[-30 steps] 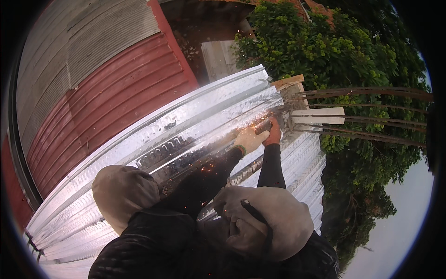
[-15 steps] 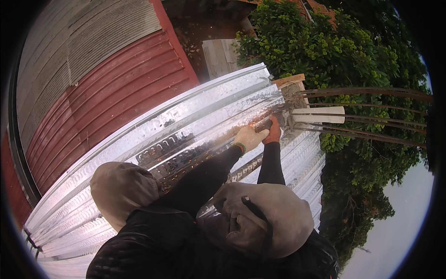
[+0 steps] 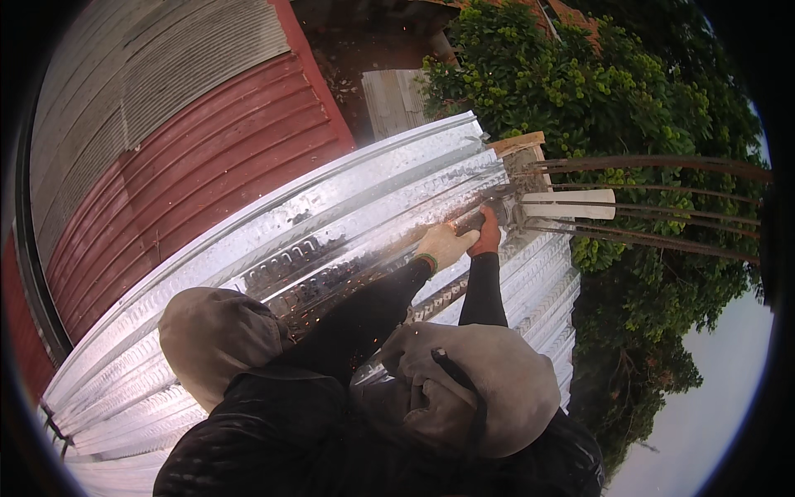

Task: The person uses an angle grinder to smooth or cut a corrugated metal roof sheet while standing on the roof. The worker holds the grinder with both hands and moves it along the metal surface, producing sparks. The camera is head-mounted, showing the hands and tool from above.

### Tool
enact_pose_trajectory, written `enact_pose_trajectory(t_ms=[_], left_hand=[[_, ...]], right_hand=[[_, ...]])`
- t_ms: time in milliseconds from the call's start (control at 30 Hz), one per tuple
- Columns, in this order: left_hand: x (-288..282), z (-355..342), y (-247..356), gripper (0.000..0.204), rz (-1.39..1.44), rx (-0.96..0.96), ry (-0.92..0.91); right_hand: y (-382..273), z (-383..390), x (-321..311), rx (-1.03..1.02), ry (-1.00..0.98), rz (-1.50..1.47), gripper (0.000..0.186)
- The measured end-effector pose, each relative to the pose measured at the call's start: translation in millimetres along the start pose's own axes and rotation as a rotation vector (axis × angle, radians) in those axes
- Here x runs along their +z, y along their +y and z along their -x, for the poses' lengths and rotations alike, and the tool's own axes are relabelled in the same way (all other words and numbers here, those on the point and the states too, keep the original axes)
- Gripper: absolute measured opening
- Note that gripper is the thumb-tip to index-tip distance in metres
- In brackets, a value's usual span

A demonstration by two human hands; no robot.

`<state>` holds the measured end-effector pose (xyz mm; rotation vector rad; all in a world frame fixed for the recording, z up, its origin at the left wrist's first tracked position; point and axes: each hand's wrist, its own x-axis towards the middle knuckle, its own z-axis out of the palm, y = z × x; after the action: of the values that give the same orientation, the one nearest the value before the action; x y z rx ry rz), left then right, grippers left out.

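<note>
In a pale glove, my left hand (image 3: 443, 246) is closed around the body of a dark angle grinder (image 3: 470, 219), with a beaded band at the wrist. My right hand (image 3: 489, 234), reddish in colour, grips the same grinder from the right side. Its disc is mostly hidden by the hands. An orange glow shows just beyond my left hand, against the shiny corrugated metal decking (image 3: 389, 170). Sparks (image 3: 310, 311) stream from there toward the lower left, past my left forearm and between my bent knees.
Rusty rebar (image 3: 662, 168) and a white pipe (image 3: 571, 204) stick out of a concrete post at the decking's right edge, beside a wooden board (image 3: 517, 143). A red metal roof (image 3: 215, 157) lies at the upper left. Leafy branches (image 3: 563, 83) rise at the right.
Both hands hold nearly the same place on the grinder. The sparks spread more widely around my left forearm and knees now.
</note>
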<state>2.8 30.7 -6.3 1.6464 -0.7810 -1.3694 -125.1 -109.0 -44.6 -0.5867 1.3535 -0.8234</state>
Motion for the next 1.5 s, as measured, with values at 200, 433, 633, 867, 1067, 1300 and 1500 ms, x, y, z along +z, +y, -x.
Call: enact_pose_trajectory(t_ms=[200, 433, 633, 867, 1067, 1300, 1500], left_hand=[[1, 0, -2, 0.081, -0.006, -0.012, -0.032], [2, 0, -7, 0.081, -0.042, 0.018, -0.002], [-2, 7, -11, 0.084, -0.031, 0.027, 0.026], [0, 9, -14, 0.086, 0.011, 0.032, 0.023], [-6, 13, -22, 0.084, -0.008, 0.01, 0.043], [-8, 20, -19, 0.084, 0.058, 0.009, 0.029], [-13, 21, -2, 0.083, 0.045, -0.008, -0.019]], right_hand=[[3, -7, -7, -0.023, -0.006, -0.025, 0.024], [6, -6, -6, -0.022, 0.027, -0.004, 0.025], [6, 18, 10, -0.001, 0.042, 0.017, 0.025], [3, 24, 10, -0.014, 0.077, 0.04, 0.028], [14, 37, 22, -0.086, 0.036, 0.014, 0.03], [17, 30, 13, -0.066, 0.074, 0.002, 0.03], [10, 15, 2, -0.09, 0.107, -0.013, 0.029]])
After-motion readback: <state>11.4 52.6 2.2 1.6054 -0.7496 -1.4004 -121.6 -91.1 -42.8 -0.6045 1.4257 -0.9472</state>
